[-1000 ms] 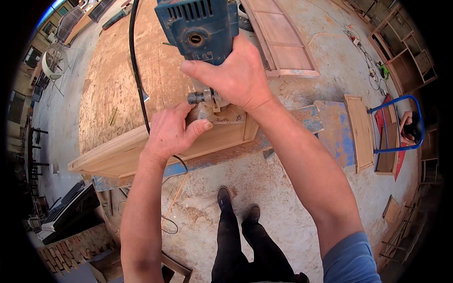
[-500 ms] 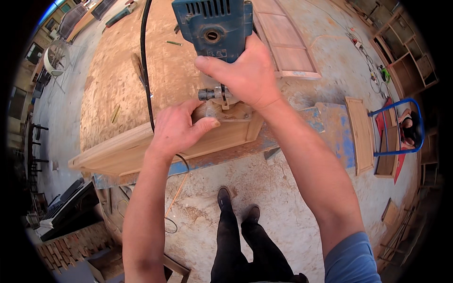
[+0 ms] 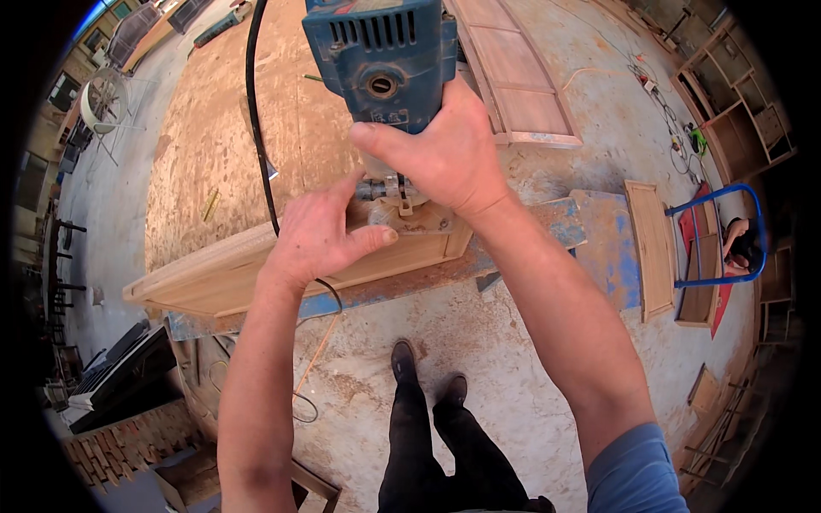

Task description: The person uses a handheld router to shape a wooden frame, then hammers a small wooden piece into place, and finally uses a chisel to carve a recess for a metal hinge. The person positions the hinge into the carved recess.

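My right hand (image 3: 457, 145) wraps round a blue handheld trim router (image 3: 385, 64), with the thumb across its near side. The router stands on the top edge of a pale wooden panel (image 3: 231, 274), which leans on its long side at the bench's near edge. My left hand (image 3: 316, 231) grips that panel edge beside the router's dusty base, its thumb on the near side. Several left fingertips are hidden behind the edge. A black power cord (image 3: 254, 103) hangs past my left hand. The cutting bit cannot be seen.
The wooden workbench (image 3: 214, 111) bears a framed reddish panel (image 3: 522, 85) at far right. On the floor to the right are a blue-handled cart (image 3: 758, 218), a wooden frame (image 3: 650, 252) and a person (image 3: 742, 244). A fan (image 3: 103, 103) stands at left; cables (image 3: 676, 128) lie far right.
The router has shifted slightly toward me, with my right hand still round it. My left thumb is a little lower. The cord has swung slightly left.
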Demonstrator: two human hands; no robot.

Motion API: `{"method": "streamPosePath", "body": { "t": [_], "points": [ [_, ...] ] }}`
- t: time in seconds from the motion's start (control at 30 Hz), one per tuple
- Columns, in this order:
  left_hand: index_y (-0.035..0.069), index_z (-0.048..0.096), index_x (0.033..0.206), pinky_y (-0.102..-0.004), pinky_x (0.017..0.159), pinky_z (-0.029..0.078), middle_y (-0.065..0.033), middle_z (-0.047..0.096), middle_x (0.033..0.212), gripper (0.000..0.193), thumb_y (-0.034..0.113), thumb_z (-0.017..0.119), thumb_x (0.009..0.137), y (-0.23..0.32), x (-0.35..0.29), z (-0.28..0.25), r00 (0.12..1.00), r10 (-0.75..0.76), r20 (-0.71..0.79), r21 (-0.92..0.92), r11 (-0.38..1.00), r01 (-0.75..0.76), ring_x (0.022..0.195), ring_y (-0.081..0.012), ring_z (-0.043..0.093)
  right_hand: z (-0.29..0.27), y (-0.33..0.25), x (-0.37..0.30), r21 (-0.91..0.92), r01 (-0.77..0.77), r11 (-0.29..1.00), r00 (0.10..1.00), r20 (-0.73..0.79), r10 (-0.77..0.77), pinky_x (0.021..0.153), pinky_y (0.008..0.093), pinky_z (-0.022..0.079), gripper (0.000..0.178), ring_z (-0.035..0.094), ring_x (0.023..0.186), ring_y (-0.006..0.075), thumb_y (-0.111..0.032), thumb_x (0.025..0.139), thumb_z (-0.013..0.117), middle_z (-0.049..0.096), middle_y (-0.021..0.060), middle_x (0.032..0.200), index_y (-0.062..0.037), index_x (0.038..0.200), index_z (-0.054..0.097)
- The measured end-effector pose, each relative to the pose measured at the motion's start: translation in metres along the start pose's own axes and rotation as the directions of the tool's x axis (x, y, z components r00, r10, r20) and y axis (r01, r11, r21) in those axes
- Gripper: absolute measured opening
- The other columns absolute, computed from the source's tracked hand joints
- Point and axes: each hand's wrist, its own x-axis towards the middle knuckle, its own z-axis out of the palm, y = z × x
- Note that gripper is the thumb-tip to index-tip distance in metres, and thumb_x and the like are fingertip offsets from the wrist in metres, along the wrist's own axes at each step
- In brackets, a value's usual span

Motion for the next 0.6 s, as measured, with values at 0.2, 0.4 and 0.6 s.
{"method": "streamPosePath", "body": {
  "t": [0.2,0.4,0.6],
  "points": [
    [-0.003,0.053,0.14,-0.0506,0.083,0.05,-0.0262,0.069,0.099,0.102,0.073,0.068,0.075,-0.0017,-0.0004,-0.0019,0.999,-0.012,0.048,-0.037,0.999,0.014,0.096,-0.045,0.066,0.0036,0.0007,0.0013,0.033,-0.016,0.999,1.0,0.027,0.015,0.082,0.0385,0.058,0.057,0.072,0.088,0.0293,-0.033,0.064,0.091,0.072,0.0147,0.097,-0.0022,0.105,0.067],
    [-0.003,0.054,0.139,-0.0515,0.083,0.05,-0.0257,0.069,0.098,0.1,0.075,0.065,0.077,-0.0009,-0.0014,-0.0037,0.999,0.009,0.041,-0.044,0.999,-0.007,0.097,-0.0458,0.066,0.005,0.0033,0.0017,0.019,0.014,1.0,1.0,0.018,-0.014,0.081,0.0382,0.058,0.057,0.072,0.087,0.0289,-0.033,0.064,0.092,0.073,0.0143,0.096,-0.0014,0.105,0.066],
    [-0.003,0.055,0.139,-0.052,0.083,0.05,-0.0253,0.068,0.098,0.101,0.078,0.062,0.079,-0.0003,-0.0007,-0.0029,1.0,0.003,0.027,-0.014,1.0,-0.003,0.097,-0.0463,0.065,0.0045,0.0056,0.0048,0.03,0.022,0.999,0.999,0.023,-0.023,0.08,0.038,0.058,0.059,0.072,0.087,0.0281,-0.033,0.064,0.092,0.073,0.015,0.094,0.0001,0.104,0.065]
  ]
}}
